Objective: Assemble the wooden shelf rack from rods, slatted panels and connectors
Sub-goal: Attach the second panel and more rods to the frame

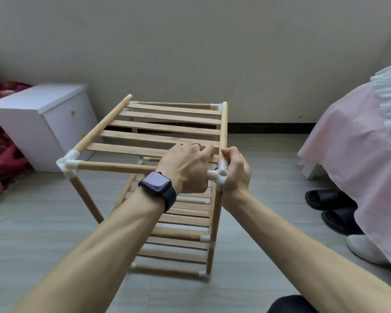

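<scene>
The wooden shelf rack (pixel 145 132) stands on the floor in the middle of the view, with a slatted top panel (pixel 163 129) and lower slatted panels (pixel 185 222) beneath. White connectors join the rods, one at the near left corner (pixel 67 164). My left hand (pixel 185 168), with a watch on the wrist, curls its fingers over the near end of the top panel and the front rod (pixel 113 166). My right hand (pixel 236 171) grips the near right white connector (pixel 221 172), where the right side rod (pixel 223 125) and an upright meet.
A white cabinet (pixel 43 123) stands at the left, with red cloth (pixel 2 163) beside it. A bed with a pink cover (pixel 359 154) fills the right side, with black slippers (pixel 330 206) and a white shoe (pixel 363 249) under its edge. The wall lies close behind the rack.
</scene>
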